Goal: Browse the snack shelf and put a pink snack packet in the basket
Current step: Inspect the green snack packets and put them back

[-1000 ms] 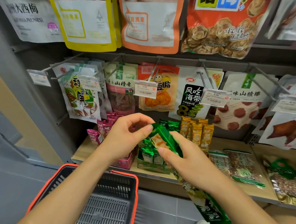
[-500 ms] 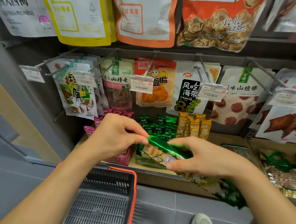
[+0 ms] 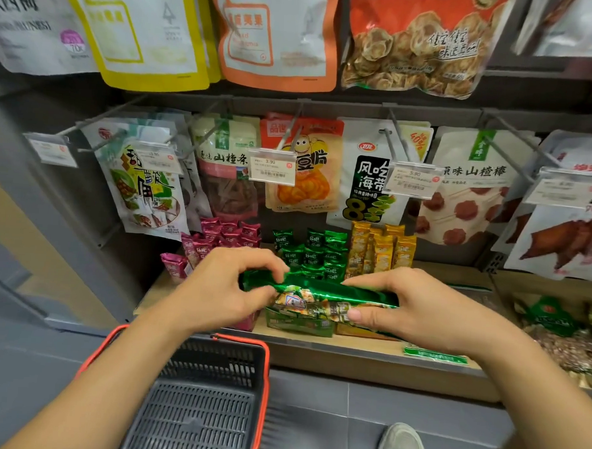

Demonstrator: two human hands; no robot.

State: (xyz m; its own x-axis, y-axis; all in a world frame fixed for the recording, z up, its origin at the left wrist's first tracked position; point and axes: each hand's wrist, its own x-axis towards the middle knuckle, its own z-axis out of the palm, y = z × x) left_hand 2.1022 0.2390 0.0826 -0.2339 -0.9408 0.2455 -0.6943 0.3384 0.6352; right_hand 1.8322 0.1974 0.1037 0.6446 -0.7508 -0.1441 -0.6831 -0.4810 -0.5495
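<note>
Head view.

- Hands: two, both on one long green packet (image 3: 322,290), held level at frame centre, just in front of the shelf edge (image 3: 366,356).
- Left hand (image 3: 227,291): thumb and fingertips pinch the packet's left end.
- Right hand (image 3: 420,310): fingers curled over the top of the right end, thumb pressed against its front.
- Pink snack packets (image 3: 227,236): on the shelf at 10 o'clock from the held packet, standing in a cluster. At least eight; exact count unclear, the left hand covers some. One more pink packet (image 3: 174,266) stands apart at 9 o'clock. No hand touches any of them.
- Basket (image 3: 264,377): one, dark grid with a red rim, at 7 o'clock below the left forearm.
- Green upright packets (image 3: 310,251) at 12 o'clock, gold packets (image 3: 379,249) at 1 o'clock; counts not readable.
- Price tags (image 3: 271,170): five on the hook row.
- One shoe (image 3: 401,446) at 5 o'clock.
</note>
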